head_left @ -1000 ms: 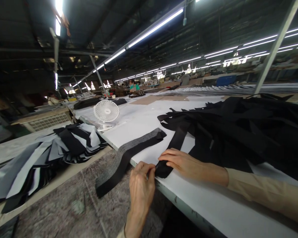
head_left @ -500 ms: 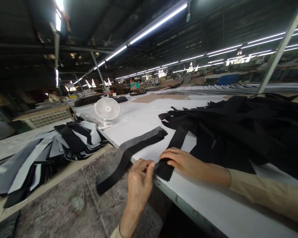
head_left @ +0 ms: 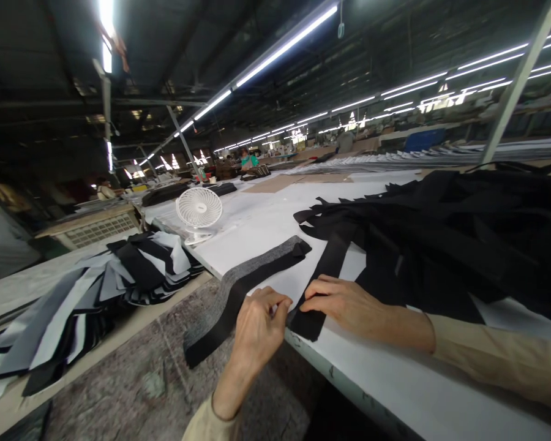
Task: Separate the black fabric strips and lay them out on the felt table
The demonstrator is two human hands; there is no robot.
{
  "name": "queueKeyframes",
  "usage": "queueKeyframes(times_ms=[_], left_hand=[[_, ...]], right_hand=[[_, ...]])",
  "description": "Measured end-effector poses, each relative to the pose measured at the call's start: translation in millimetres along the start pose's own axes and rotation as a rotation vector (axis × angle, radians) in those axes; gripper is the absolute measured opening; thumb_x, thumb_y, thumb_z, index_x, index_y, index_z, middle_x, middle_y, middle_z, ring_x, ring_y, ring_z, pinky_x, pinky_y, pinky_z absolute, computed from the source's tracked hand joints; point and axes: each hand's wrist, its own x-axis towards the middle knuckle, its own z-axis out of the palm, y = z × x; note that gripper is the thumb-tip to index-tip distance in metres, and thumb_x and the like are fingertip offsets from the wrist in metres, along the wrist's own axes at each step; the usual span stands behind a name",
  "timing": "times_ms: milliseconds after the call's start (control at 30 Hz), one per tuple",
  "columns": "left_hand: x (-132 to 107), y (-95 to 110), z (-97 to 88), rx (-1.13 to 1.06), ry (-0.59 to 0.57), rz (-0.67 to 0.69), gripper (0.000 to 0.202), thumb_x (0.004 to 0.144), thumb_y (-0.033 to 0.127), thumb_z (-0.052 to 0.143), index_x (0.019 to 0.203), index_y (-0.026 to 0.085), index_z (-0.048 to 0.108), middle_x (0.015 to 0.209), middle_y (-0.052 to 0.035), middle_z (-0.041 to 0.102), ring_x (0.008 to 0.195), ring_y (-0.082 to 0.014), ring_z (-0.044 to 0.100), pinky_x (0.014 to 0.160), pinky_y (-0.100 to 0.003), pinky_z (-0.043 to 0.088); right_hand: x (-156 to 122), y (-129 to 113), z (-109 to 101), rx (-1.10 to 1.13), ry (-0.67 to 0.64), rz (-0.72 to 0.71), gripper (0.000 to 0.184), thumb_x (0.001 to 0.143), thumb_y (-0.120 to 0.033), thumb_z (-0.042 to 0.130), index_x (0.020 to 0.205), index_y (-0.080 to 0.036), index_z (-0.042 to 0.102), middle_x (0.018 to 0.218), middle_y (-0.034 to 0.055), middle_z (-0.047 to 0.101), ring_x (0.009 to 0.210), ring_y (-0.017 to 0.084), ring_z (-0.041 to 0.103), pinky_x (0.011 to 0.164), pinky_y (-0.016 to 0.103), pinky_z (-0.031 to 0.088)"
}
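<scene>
A black fabric strip (head_left: 327, 264) runs from the dark heap to the near edge of the white table. My right hand (head_left: 344, 304) is on this strip, fingers bent and closed at its left side. Just left of it, my left hand (head_left: 261, 323) makes a pinch over the table edge, close to the strip's end. Whatever sits between its thumb and forefinger is too small to make out. Beyond my left hand lies a grey and black fabric piece (head_left: 245, 293), its lower end hanging off the table.
A large heap of black cut fabric (head_left: 441, 233) covers the right of the white table (head_left: 275, 211). A white fan (head_left: 199, 208) stands at its left edge. Fanned grey, white and black pieces (head_left: 105, 275) lie on a lower surface at left. A metal post (head_left: 518, 86) rises at right.
My right hand's fingers have drawn in more on the black strip. My left hand has shifted slightly, still pinching by the edge. The view has tilted a little.
</scene>
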Motion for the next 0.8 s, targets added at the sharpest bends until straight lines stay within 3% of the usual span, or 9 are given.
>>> queueKeyframes(times_ms=[133,300,467,533,600,733,800], left_hand=[[4,3,-0.2,0.261,-0.018,0.125,0.015,0.084,0.022,0.056,0.08,0.023,0.07,0.081,-0.0024,0.063,0.084,-0.0217,0.052,0.076,-0.039,0.035],[11,16,0.2,0.588,-0.075,0.348,0.023,0.082,0.008,0.048,0.073,0.018,0.067,0.077,-0.007,0.06,0.082,-0.0236,0.05,0.072,-0.041,0.034],[11,24,4.1,0.677,-0.108,0.478,0.021,0.072,0.0,0.046,0.072,0.014,0.063,0.078,-0.0108,0.058,0.081,-0.0249,0.05,0.074,-0.042,0.036],[9,20,8.5,0.666,-0.081,0.43,0.019,0.073,0.002,0.046,0.074,0.012,0.062,0.08,-0.0118,0.058,0.081,-0.0258,0.051,0.074,-0.042,0.038],[8,12,13.3,0.576,-0.025,0.287,0.018,0.077,0.005,0.045,0.077,0.011,0.061,0.083,-0.0117,0.059,0.083,-0.0258,0.053,0.074,-0.042,0.039],[11,-9,15.2,0.06,-0.025,-0.073,0.015,0.082,0.014,0.047,0.075,0.016,0.06,0.076,-0.0032,0.061,0.072,-0.0165,0.056,0.067,-0.03,0.041],[15,-16,10.4,-0.125,-0.028,-0.125,0.016,0.083,0.018,0.048,0.074,0.018,0.061,0.073,0.0001,0.06,0.066,-0.0131,0.054,0.062,-0.026,0.04]], right_hand=[[0,-1,-1,-0.04,-0.013,0.002,0.042,0.082,0.001,0.039,0.104,-0.021,0.067,0.099,0.0038,0.064,0.087,0.016,0.054,0.072,0.027,0.047],[1,-1,-2,-0.04,-0.004,-0.008,0.038,0.082,-0.001,0.042,0.103,-0.021,0.068,0.097,0.0035,0.064,0.086,0.016,0.053,0.072,0.027,0.046],[1,-1,-2,-0.055,0.002,-0.034,0.031,0.086,-0.005,0.044,0.099,-0.02,0.068,0.093,0.0039,0.064,0.083,0.017,0.051,0.074,0.029,0.046],[1,-1,-1,-0.079,-0.017,-0.033,0.032,0.086,-0.004,0.044,0.101,-0.021,0.067,0.093,0.0034,0.063,0.082,0.017,0.051,0.075,0.029,0.045],[1,-1,-1,-0.11,-0.04,-0.035,0.033,0.086,-0.003,0.044,0.104,-0.022,0.066,0.095,0.0029,0.063,0.083,0.017,0.052,0.075,0.029,0.044],[0,0,0,-0.149,-0.044,-0.049,0.034,0.088,-0.004,0.043,0.107,-0.021,0.065,0.098,0.0032,0.062,0.086,0.016,0.051,0.072,0.027,0.043],[-1,0,0,-0.156,-0.04,-0.058,0.035,0.088,-0.004,0.043,0.109,-0.022,0.065,0.101,0.0032,0.062,0.086,0.017,0.05,0.07,0.027,0.042]])
